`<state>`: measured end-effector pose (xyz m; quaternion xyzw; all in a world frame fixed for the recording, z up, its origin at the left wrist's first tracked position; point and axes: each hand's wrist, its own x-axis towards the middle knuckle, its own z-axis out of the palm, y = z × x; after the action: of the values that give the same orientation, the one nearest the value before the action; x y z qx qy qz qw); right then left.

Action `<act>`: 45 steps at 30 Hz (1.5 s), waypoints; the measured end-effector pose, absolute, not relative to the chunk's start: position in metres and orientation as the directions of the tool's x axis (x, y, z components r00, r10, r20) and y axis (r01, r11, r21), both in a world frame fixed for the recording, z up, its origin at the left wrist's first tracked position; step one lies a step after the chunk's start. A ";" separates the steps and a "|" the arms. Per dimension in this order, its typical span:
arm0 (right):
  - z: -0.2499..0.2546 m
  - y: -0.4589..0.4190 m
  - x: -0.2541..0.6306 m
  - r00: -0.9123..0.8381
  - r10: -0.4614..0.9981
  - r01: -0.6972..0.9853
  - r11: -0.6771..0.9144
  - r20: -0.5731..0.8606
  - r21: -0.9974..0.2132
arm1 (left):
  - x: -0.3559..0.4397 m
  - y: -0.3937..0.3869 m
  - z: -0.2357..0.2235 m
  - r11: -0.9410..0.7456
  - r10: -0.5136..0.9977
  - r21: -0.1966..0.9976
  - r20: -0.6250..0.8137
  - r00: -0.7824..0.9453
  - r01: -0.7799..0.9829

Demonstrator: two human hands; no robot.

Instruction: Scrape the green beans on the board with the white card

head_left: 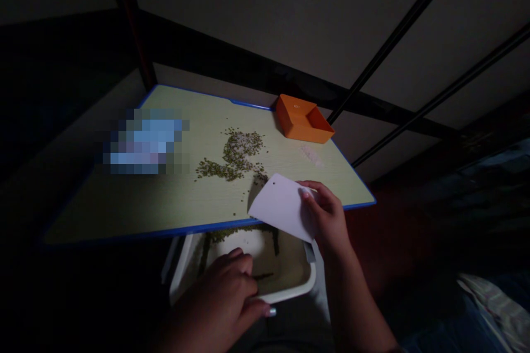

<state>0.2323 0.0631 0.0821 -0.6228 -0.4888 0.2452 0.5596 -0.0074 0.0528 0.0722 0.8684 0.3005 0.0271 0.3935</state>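
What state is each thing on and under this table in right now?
White card: held in right hand, tilted at table edge.
White tray: below table edge, gripped by left hand, some beans inside.
Green beans: scattered loose on table.
Orange box: open, untouched.

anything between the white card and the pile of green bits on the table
Nothing visible does. The thin white plastic card in the right hand faces the loose pile of small green bits across bare yellow-green tabletop.
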 end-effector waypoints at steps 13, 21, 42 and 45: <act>0.084 0.057 0.239 0.580 0.773 0.316 0.076 0.257 -0.946 | -0.006 0.054 0.075 -0.522 0.522 0.682 -0.219 0.824 0.512; 0.086 0.056 0.224 0.559 0.777 0.364 0.084 0.289 -0.928 | -0.008 0.056 0.074 -0.516 0.538 0.693 -0.196 0.820 0.504; 0.096 0.083 0.201 0.388 0.860 0.416 0.156 0.330 -0.896 | -0.009 0.053 0.076 -0.522 0.555 0.686 -0.180 0.812 0.508; 0.101 0.089 0.201 0.333 0.876 0.426 0.189 0.348 -0.885 | -0.008 0.053 0.076 -0.520 0.550 0.682 -0.194 0.813 0.514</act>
<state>0.2008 0.0891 0.1007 -0.6029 -0.5402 0.2045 0.5504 -0.0083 0.0533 0.0763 0.8714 0.3052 0.0232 0.3833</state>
